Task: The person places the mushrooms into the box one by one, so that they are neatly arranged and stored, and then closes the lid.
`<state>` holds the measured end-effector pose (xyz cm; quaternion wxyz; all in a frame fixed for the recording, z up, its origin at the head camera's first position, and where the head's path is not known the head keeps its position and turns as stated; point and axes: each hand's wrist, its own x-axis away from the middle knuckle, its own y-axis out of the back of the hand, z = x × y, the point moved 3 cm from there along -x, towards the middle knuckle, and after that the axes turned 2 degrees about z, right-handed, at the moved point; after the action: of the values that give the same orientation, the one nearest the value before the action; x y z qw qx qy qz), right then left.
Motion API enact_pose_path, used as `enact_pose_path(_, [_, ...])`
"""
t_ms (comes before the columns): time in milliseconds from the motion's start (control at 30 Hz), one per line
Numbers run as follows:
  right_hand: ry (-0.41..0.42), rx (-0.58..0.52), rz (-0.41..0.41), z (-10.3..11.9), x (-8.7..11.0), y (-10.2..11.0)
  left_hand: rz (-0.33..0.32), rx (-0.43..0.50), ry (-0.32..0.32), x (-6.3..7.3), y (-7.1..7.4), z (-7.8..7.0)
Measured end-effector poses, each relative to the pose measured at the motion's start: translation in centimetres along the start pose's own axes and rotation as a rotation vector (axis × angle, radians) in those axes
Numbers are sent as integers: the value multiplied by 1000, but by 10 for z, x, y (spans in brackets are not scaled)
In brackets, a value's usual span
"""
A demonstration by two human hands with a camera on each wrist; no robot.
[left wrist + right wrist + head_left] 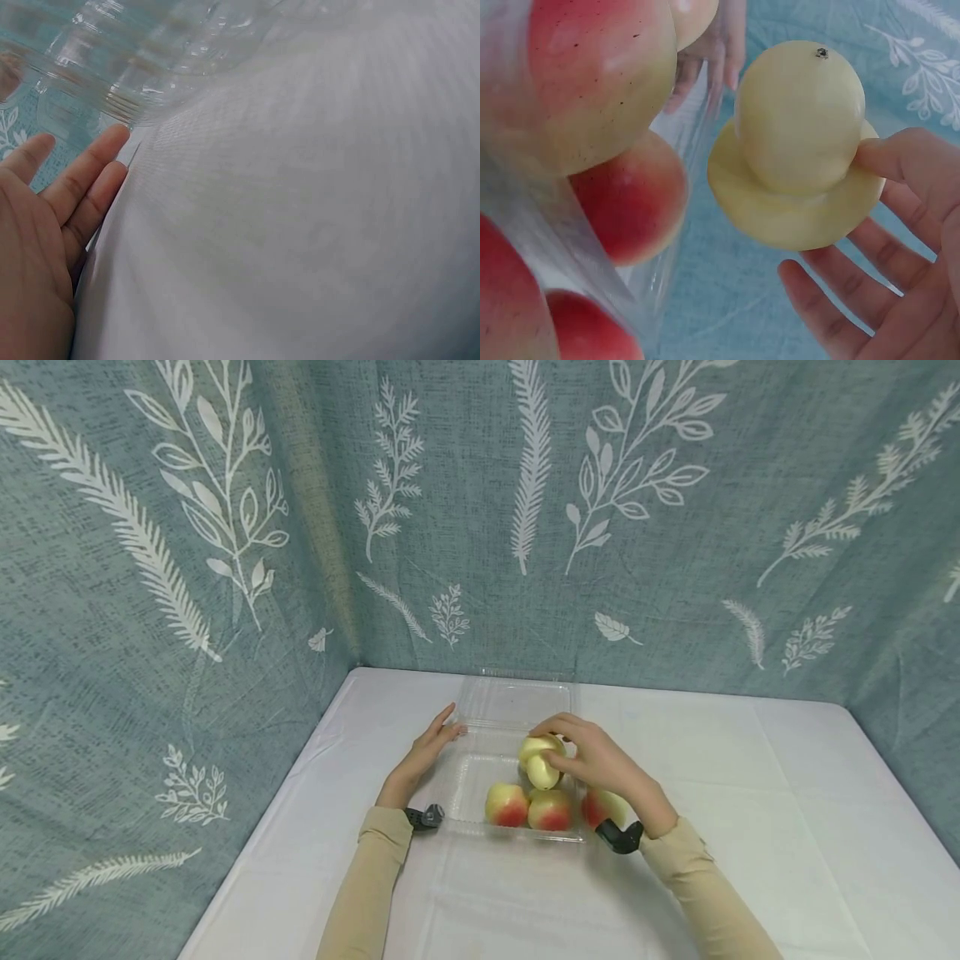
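Observation:
In the head view my right hand (pixel 600 762) grips a pale yellow gourd-shaped fruit (pixel 542 771) over the right side of a clear plastic box (pixel 468 785). The right wrist view shows this fruit (pixel 799 120) as a round knob with a dark spot, rising from a wider base; fingers and thumb reach around the base. Two red-and-yellow fruits, one left (pixel 506 804) and one right (pixel 550 810), sit at the box's near right. My left hand (pixel 423 758) lies along the box's left side, fingers extended; in the left wrist view its fingertips (pixel 116 135) are at the box edge.
Another red-and-yellow fruit (pixel 603 808) lies just outside the box's right wall, partly behind my right wrist. The box's clear lid (pixel 517 700) is folded back toward the far table edge. A patterned blue-green curtain (pixel 465 527) hangs behind the white-covered table (pixel 720 793).

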<state>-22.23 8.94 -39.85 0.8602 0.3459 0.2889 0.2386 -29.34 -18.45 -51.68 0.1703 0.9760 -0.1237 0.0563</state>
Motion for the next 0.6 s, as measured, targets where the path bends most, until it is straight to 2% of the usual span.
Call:
enact_pose_path(367, [-12,-45,96,-6,-15,-11,-9,10,23,1,0,0])
enact_pose_path(600, [20,-36,140,-4,-24,-17,-7,13,39,-1,0,2])
